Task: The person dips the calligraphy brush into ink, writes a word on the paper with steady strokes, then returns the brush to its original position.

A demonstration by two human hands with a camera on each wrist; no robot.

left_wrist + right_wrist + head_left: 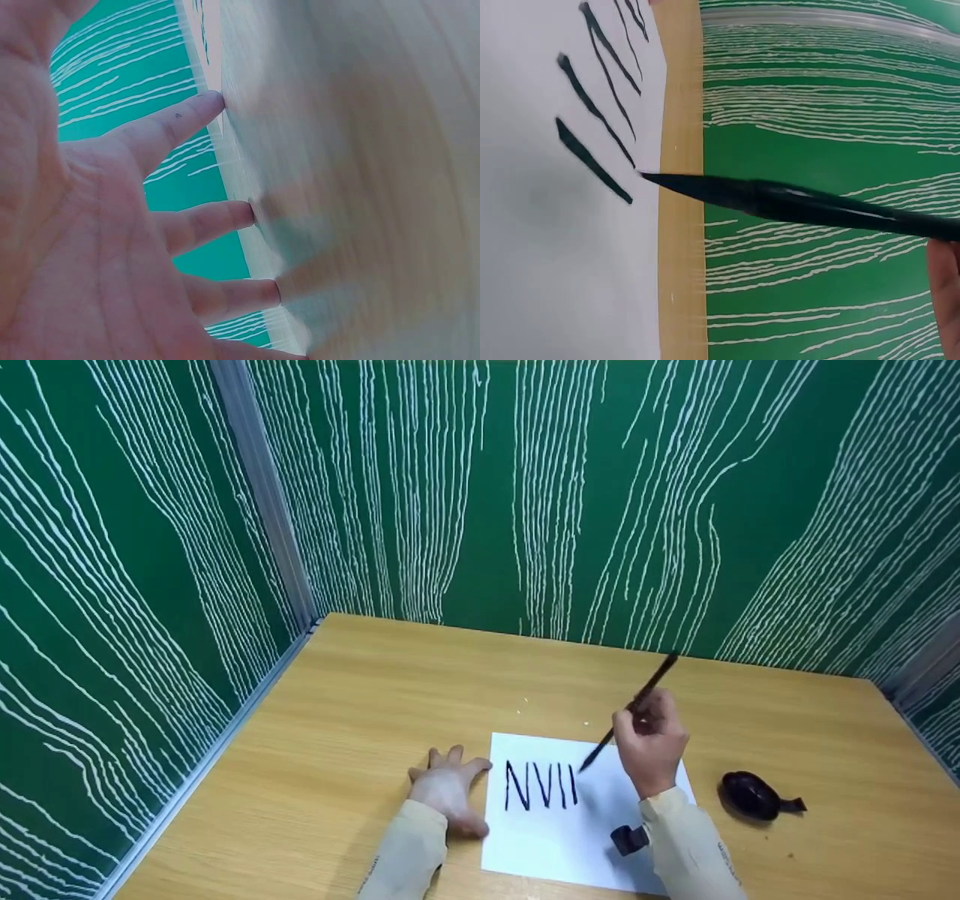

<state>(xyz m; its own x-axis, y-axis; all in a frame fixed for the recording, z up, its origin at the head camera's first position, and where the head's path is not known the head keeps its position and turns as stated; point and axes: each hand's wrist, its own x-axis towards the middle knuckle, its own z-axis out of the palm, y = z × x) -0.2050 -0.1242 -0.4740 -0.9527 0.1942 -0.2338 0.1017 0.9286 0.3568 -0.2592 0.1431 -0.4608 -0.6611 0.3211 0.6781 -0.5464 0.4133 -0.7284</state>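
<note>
I list: right hand [651, 744], pinching slim black tapered brush [795, 205], light tip advised; left hand [446, 791], splayed, gripping nothing, best bracing left edge of white rectangular paper sheet [547, 844].

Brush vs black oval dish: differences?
Shape: the brush is long and thin; the black oval dish is squat with a stubby handle. Pose: the brush slants, tip down, in the right hand; the dish rests on the table, right of the paper. Both are dark.

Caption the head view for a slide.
Right hand holds a brush over marked paper; left hand rests at its edge.
</note>
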